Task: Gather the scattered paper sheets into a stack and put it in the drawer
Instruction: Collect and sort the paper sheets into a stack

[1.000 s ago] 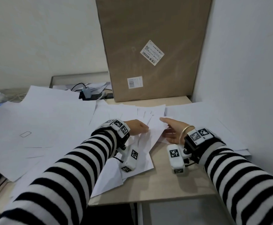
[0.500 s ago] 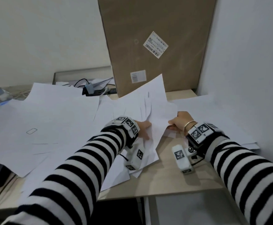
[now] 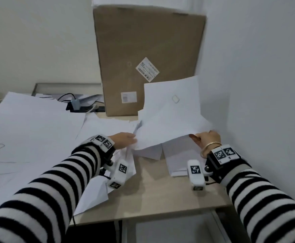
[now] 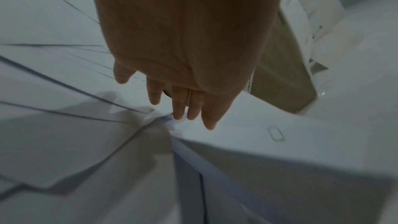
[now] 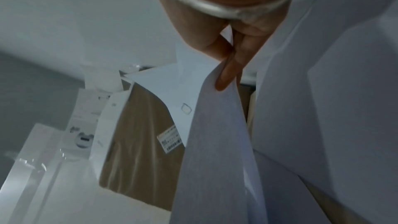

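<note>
Head view: gathering step. Right hand (image 3: 207,140) pinches lifted sheets (image 3: 171,118); left hand (image 3: 124,140), fingers straight, steadies them. Next: square edges w/ both hands; drawer unseen.

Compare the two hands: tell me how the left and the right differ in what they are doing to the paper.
The right hand pinches the raised sheets at their edge between thumb and fingers; the left hand holds nothing, its fingers straight against the paper. The right hand lifts its sheets, tilted, in front of the cardboard box; the left stays low among the sheets on the desk. Both touch white paper.
</note>
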A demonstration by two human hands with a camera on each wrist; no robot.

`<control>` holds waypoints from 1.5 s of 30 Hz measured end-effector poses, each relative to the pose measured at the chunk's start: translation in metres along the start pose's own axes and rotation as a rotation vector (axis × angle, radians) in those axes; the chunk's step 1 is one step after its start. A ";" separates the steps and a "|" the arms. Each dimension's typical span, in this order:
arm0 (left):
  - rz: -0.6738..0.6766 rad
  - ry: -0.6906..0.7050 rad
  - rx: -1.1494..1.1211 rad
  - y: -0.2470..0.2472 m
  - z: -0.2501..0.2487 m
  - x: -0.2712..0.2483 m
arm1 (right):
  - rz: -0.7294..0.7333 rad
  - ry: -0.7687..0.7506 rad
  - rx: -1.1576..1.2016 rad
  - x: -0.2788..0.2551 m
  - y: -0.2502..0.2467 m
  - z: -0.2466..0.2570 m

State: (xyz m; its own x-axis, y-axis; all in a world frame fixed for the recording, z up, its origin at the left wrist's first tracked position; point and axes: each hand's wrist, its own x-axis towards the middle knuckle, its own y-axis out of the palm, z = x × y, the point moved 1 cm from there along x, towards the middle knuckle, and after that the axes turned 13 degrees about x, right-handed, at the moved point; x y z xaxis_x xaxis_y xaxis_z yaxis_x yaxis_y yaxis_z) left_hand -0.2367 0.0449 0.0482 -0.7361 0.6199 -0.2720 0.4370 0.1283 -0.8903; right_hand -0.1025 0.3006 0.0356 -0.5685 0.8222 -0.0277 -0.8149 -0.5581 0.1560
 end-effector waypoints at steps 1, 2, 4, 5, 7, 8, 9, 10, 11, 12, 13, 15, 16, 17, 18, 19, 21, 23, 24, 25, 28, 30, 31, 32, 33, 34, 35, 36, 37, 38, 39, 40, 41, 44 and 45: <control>-0.007 -0.006 -0.045 -0.002 0.001 -0.003 | -0.005 0.042 0.112 -0.003 -0.003 0.007; -0.016 -0.007 -0.080 -0.003 0.000 -0.006 | -0.095 0.016 0.184 -0.007 -0.009 0.013; -0.025 -0.052 -0.188 -0.004 -0.002 -0.013 | -0.146 0.030 0.287 -0.008 -0.020 0.019; -0.019 -0.100 -0.305 -0.003 -0.002 -0.016 | -0.150 0.012 0.359 -0.015 -0.023 0.022; -0.009 -0.170 -0.584 0.000 0.001 -0.016 | -0.141 -0.035 0.438 -0.024 -0.024 0.027; -0.014 -0.184 -0.726 0.002 0.001 -0.017 | -0.128 -0.029 0.478 -0.029 -0.026 0.029; -0.017 -0.189 -0.862 0.003 0.001 -0.017 | -0.107 -0.008 0.543 -0.031 -0.027 0.030; 0.000 -0.180 -0.987 0.003 0.000 -0.018 | -0.094 0.006 0.557 -0.035 -0.028 0.030; 0.022 -0.169 -1.076 0.002 -0.003 -0.021 | -0.076 0.015 0.555 -0.037 -0.029 0.028; 0.052 -0.143 -1.145 0.002 -0.006 -0.023 | -0.055 0.028 0.540 -0.040 -0.029 0.027; 0.075 -0.118 -1.189 0.001 -0.010 -0.026 | -0.026 0.038 0.544 -0.044 -0.029 0.025; 0.093 -0.082 -1.231 0.001 -0.017 -0.030 | 0.012 0.078 0.546 -0.050 -0.028 0.022; 0.093 -0.084 -1.236 0.001 -0.017 -0.031 | 0.021 0.098 0.540 -0.055 -0.028 0.021; 0.105 -0.089 -1.232 0.002 -0.018 -0.031 | 0.025 0.107 0.547 -0.057 -0.027 0.018; 0.107 -0.110 -1.212 0.004 -0.017 -0.032 | 0.032 0.113 0.534 -0.059 -0.026 0.017; 0.092 -0.141 -1.146 0.004 -0.016 -0.034 | 0.046 0.118 0.525 -0.060 -0.025 0.015; 0.010 -0.199 -1.019 0.006 -0.007 -0.031 | 0.089 0.152 0.481 -0.063 -0.025 0.012; -0.089 -0.225 -0.977 0.006 0.001 -0.030 | 0.131 0.187 0.439 -0.065 -0.025 0.008; -0.121 -0.240 -0.982 0.006 0.004 -0.032 | 0.153 0.211 0.416 -0.067 -0.025 0.007; -0.143 -0.254 -0.976 0.007 0.007 -0.032 | 0.171 0.227 0.399 -0.068 -0.025 0.004; -0.236 -0.272 -0.898 0.009 0.018 -0.038 | 0.189 0.281 0.375 -0.074 -0.020 -0.004; -0.258 -0.307 -0.847 0.010 0.030 -0.044 | 0.177 0.335 0.353 -0.076 -0.016 -0.011; -0.255 -0.334 -0.815 0.010 0.038 -0.045 | 0.164 0.369 0.328 -0.076 -0.014 -0.015; -0.244 -0.363 -0.800 0.011 0.048 -0.047 | 0.152 0.412 0.284 -0.077 -0.013 -0.018; -0.236 -0.381 -0.785 0.014 0.058 -0.047 | 0.147 0.458 0.234 -0.077 -0.013 -0.022; -0.221 -0.406 -0.770 0.017 0.069 -0.046 | 0.147 0.492 0.170 -0.077 -0.014 -0.025; -0.203 -0.434 -0.724 0.021 0.077 -0.046 | 0.157 0.517 0.102 -0.076 -0.014 -0.028; -0.182 -0.446 -0.687 0.024 0.081 -0.049 | 0.174 0.537 0.033 -0.077 -0.014 -0.030; -0.141 -0.454 -0.662 0.029 0.084 -0.051 | 0.199 0.554 -0.032 -0.075 -0.015 -0.033; -0.105 -0.458 -0.642 0.034 0.088 -0.048 | 0.223 0.569 -0.080 -0.073 -0.016 -0.035; -0.074 -0.450 -0.617 0.037 0.086 -0.048 | 0.249 0.580 -0.102 -0.071 -0.017 -0.036; -0.052 -0.439 -0.582 0.041 0.086 -0.045 | 0.264 0.582 -0.111 -0.070 -0.017 -0.036; -0.036 -0.427 -0.537 0.043 0.084 -0.043 | 0.267 0.583 -0.101 -0.067 -0.018 -0.037; 0.012 -0.403 -0.396 0.044 0.070 -0.043 | 0.256 0.579 -0.072 -0.066 -0.020 -0.032; 0.015 -0.405 -0.390 0.042 0.064 -0.045 | 0.248 0.598 -0.025 -0.065 -0.019 -0.032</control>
State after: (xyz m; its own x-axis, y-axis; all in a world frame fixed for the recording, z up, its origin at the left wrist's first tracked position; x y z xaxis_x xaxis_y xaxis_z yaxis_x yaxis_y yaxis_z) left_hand -0.2182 -0.0266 -0.0004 -0.8342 0.2871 -0.4708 0.5514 0.4458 -0.7051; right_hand -0.0538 0.2541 0.0029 -0.6992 0.4688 -0.5397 -0.6495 -0.7320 0.2057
